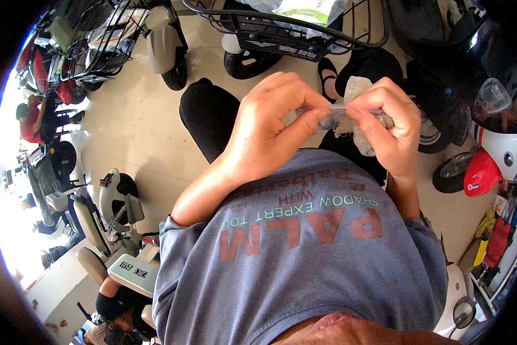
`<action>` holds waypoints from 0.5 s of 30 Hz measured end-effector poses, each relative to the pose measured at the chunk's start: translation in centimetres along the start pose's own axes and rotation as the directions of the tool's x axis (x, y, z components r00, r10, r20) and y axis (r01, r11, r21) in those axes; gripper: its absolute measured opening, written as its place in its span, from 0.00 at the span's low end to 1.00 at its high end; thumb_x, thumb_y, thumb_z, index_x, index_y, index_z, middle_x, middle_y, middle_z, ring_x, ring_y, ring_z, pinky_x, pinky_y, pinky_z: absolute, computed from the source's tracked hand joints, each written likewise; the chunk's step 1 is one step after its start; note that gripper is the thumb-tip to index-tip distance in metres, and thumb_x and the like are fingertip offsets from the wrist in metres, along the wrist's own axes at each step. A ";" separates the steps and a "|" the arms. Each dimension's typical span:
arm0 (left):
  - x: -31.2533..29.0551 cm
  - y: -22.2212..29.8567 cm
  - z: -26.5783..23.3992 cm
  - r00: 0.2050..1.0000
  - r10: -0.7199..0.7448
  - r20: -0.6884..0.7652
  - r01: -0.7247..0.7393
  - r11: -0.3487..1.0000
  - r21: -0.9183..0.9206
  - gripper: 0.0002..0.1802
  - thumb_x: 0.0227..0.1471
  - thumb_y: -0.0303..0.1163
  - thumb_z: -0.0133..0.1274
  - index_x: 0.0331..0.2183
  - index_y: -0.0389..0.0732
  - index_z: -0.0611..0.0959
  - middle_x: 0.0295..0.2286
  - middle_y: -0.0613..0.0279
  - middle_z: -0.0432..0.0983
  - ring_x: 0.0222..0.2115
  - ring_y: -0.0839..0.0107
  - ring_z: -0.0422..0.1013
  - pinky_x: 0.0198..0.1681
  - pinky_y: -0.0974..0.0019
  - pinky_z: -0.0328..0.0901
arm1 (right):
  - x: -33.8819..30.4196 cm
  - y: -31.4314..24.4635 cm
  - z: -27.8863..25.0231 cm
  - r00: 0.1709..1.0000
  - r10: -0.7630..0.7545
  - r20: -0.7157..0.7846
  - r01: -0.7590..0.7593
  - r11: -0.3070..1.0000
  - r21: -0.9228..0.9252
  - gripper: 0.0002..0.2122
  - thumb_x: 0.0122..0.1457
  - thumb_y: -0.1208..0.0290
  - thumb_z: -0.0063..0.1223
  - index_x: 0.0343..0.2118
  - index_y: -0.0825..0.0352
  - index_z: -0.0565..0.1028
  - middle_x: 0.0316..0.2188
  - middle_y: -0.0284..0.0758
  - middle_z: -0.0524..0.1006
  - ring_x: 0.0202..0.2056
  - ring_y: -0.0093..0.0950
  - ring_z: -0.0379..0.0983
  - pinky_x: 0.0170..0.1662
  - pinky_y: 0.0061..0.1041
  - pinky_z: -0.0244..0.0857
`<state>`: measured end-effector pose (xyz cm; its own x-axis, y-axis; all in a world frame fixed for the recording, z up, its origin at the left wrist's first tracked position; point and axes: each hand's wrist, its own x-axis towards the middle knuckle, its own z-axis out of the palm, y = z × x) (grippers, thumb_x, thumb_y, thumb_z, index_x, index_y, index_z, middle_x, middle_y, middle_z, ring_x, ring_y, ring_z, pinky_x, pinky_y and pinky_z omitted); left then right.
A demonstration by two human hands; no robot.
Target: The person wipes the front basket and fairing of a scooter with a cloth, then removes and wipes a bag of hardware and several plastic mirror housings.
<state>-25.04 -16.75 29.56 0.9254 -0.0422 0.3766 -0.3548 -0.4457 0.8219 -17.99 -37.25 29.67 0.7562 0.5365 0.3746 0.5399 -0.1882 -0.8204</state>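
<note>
Both hands pinch one small grey strip at chest height.

The left hand (270,123) and right hand (385,123) grip opposite ends of the strip (336,110), holding it taut, a whitish rag (353,92) tucked behind (right fingers).

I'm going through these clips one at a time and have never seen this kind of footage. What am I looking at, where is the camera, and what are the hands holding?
There is no machine here: a person works with bare hands. The single picture comes from a wide fisheye camera worn on the head, looking down, so the grey shirt fills the lower part and straight edges bend near the rim. The left hand and right hand meet in front of the chest, pinching a small flat grey strip between the fingertips. A whitish rag is bunched in the right hand. What the strip is exactly is too small to tell. Below lies a pale tiled floor, with parked scooters and a wire basket around.
</note>
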 end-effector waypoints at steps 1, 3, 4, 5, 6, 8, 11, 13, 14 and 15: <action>-0.1 0.0 -0.1 1.000 -0.020 -0.014 0.020 0.998 0.052 0.03 0.46 0.22 0.61 0.28 0.36 0.84 0.23 0.61 0.74 0.27 0.69 0.71 0.30 0.68 0.65 | 0.0 0.0 -0.1 1.000 0.002 0.010 -0.003 1.000 0.012 0.03 0.48 0.78 0.63 0.26 0.67 0.79 0.23 0.32 0.74 0.27 0.27 0.70 0.32 0.25 0.60; -0.2 -0.3 -0.2 1.000 -0.017 -0.026 0.020 0.995 0.097 0.03 0.46 0.22 0.61 0.28 0.36 0.84 0.24 0.60 0.75 0.26 0.70 0.71 0.29 0.69 0.64 | -0.1 0.1 -0.2 1.000 -0.001 0.020 0.001 1.000 -0.010 0.02 0.49 0.77 0.62 0.26 0.67 0.79 0.23 0.32 0.74 0.27 0.26 0.69 0.31 0.25 0.60; -0.3 -0.3 -0.2 0.999 -0.017 -0.033 0.021 0.993 0.119 0.03 0.46 0.23 0.62 0.28 0.36 0.84 0.24 0.60 0.76 0.25 0.70 0.71 0.28 0.69 0.64 | -0.2 0.1 -0.2 1.000 -0.002 0.025 0.002 1.000 -0.021 0.02 0.49 0.77 0.62 0.26 0.67 0.79 0.23 0.32 0.74 0.27 0.26 0.69 0.31 0.25 0.60; -0.3 -0.3 -0.2 0.999 -0.018 -0.037 0.023 0.992 0.126 0.03 0.46 0.23 0.62 0.28 0.36 0.84 0.24 0.60 0.76 0.25 0.70 0.71 0.28 0.69 0.64 | -0.3 0.1 -0.2 1.000 0.002 0.029 -0.002 1.000 -0.017 0.02 0.50 0.77 0.62 0.25 0.67 0.79 0.22 0.32 0.74 0.26 0.26 0.69 0.31 0.24 0.60; -0.4 -0.3 -0.3 0.999 -0.019 -0.042 0.025 0.991 0.134 0.03 0.45 0.23 0.62 0.28 0.36 0.84 0.24 0.60 0.77 0.25 0.70 0.71 0.28 0.69 0.64 | -0.3 0.0 -0.2 0.999 0.005 0.033 -0.005 1.000 -0.013 0.02 0.50 0.76 0.62 0.25 0.67 0.79 0.22 0.31 0.74 0.26 0.26 0.69 0.31 0.24 0.59; -0.3 -0.2 -0.5 0.998 -0.039 -0.046 0.044 0.992 0.122 0.03 0.45 0.23 0.62 0.28 0.37 0.84 0.24 0.61 0.77 0.25 0.70 0.71 0.27 0.69 0.64 | -0.2 -0.1 -0.3 0.999 0.001 0.044 0.000 1.000 -0.020 0.02 0.50 0.76 0.62 0.25 0.66 0.79 0.22 0.31 0.74 0.26 0.26 0.68 0.31 0.24 0.59; -0.4 -0.2 -0.9 0.996 -0.087 -0.018 0.087 0.996 0.037 0.03 0.45 0.23 0.63 0.27 0.37 0.84 0.23 0.62 0.77 0.25 0.70 0.72 0.29 0.69 0.64 | -0.2 -0.4 -0.8 0.997 0.002 0.078 0.001 1.000 -0.029 0.02 0.50 0.76 0.62 0.25 0.66 0.80 0.22 0.31 0.74 0.26 0.25 0.69 0.31 0.23 0.60; -0.4 -0.2 -1.3 0.997 -0.074 0.018 0.075 0.996 -0.048 0.03 0.45 0.23 0.63 0.28 0.37 0.85 0.24 0.63 0.78 0.26 0.71 0.72 0.30 0.69 0.64 | 0.0 -0.9 -1.3 0.996 -0.011 0.086 0.012 1.000 -0.006 0.02 0.49 0.76 0.62 0.26 0.67 0.80 0.22 0.32 0.75 0.26 0.25 0.69 0.31 0.23 0.60; -0.3 -0.2 -1.4 0.998 -0.038 0.042 0.042 0.995 -0.085 0.03 0.46 0.23 0.63 0.28 0.37 0.85 0.24 0.63 0.78 0.26 0.71 0.72 0.31 0.68 0.64 | 0.1 -1.1 -1.5 0.996 -0.018 0.089 0.018 1.000 0.003 0.02 0.49 0.76 0.62 0.26 0.67 0.80 0.22 0.32 0.75 0.26 0.25 0.69 0.30 0.23 0.60; -0.1 -0.1 -1.5 0.998 -0.002 0.064 0.010 0.992 -0.122 0.03 0.46 0.23 0.63 0.28 0.37 0.85 0.25 0.63 0.79 0.26 0.71 0.72 0.32 0.68 0.64 | 0.3 -1.4 -1.8 0.994 -0.047 0.099 0.049 0.999 -0.016 0.03 0.48 0.77 0.62 0.26 0.68 0.80 0.22 0.32 0.75 0.25 0.25 0.69 0.30 0.23 0.60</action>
<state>-25.32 -15.30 30.04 0.9327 -0.0988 0.3467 -0.3593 -0.3337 0.8715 -17.86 -38.28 31.70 0.6900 0.6233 0.3680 0.5817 -0.1749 -0.7944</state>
